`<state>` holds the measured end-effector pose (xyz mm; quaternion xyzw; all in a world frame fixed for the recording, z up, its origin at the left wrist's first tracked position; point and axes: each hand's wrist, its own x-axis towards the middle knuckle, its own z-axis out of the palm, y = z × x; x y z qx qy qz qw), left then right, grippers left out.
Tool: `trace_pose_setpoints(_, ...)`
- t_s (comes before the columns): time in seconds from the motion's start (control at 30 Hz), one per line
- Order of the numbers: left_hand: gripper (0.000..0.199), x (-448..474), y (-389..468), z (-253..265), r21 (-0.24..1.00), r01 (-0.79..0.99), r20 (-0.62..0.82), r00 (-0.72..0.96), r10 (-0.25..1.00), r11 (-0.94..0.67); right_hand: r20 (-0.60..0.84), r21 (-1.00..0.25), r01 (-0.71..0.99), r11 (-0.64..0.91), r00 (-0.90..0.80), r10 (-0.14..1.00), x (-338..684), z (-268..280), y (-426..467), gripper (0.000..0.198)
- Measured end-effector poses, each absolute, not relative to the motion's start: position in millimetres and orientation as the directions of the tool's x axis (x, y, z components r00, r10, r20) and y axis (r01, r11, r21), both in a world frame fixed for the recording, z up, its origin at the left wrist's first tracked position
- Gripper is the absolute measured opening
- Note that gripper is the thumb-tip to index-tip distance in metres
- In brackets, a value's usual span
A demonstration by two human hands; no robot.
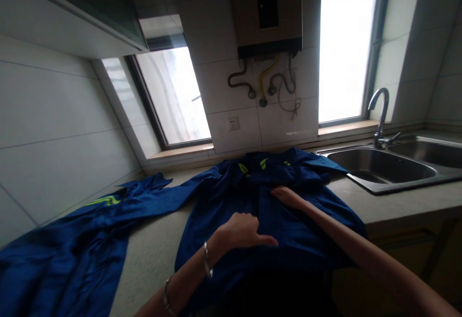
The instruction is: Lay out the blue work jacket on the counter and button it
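A dark blue work jacket (224,211) with yellow-green reflective stripes lies spread over the counter, its lower edge hanging past the front. My left hand (240,230), with two silver bangles on the arm, is over the jacket's lower front. Its thumb sticks out to the right; the other fingers point away and are partly hidden. Farther up, my right hand (287,196) rests on the jacket's middle with its fingers laid along the cloth. A second blue garment (75,240) with similar stripes lies at the left, touching or overlapped by the jacket's sleeve.
A steel double sink (382,165) with a tap (380,114) is set into the counter (147,259) at the right. On the tiled wall hang a water heater (267,13) with pipes and a socket (234,123). A cabinet (72,8) juts out at upper left.
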<state>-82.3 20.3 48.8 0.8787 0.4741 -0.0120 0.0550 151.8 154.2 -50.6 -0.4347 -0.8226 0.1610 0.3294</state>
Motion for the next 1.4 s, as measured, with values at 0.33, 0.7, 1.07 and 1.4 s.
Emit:
trace_pose_setpoints(0.33, 0.025, -66.2, 2.1, 71.9, -0.181, 0.762, -0.091, 0.616, 0.782, -0.622, 0.457, -0.775, 0.451, 0.442, -0.083, 0.886, 162.6, -30.4, 146.7, 0.038)
trace_pose_setpoints(0.7, 0.063, -69.6, -7.9, 50.0, -0.186, 0.697, -0.476, 0.553, 0.684, -0.693, 0.407, -0.476, 0.627, 0.616, -0.464, 0.787, 124.3, -6.6, 53.1, 0.020)
trace_pose_setpoints(1.07, 0.013, -70.1, -21.8, 70.1, -0.317, 0.546, -0.113, 0.790, 0.603, -0.775, 0.491, -0.626, 0.492, 0.605, -0.354, 0.796, 125.3, 13.5, 5.5, 0.021)
trace_pose_setpoints(1.4, 0.009, -76.8, -27.3, 110.1, -0.295, 0.496, 0.109, 0.867, 0.487, -0.817, 0.404, -0.596, 0.565, 0.571, -0.404, 0.821, 106.7, 45.7, -35.1, 0.032)
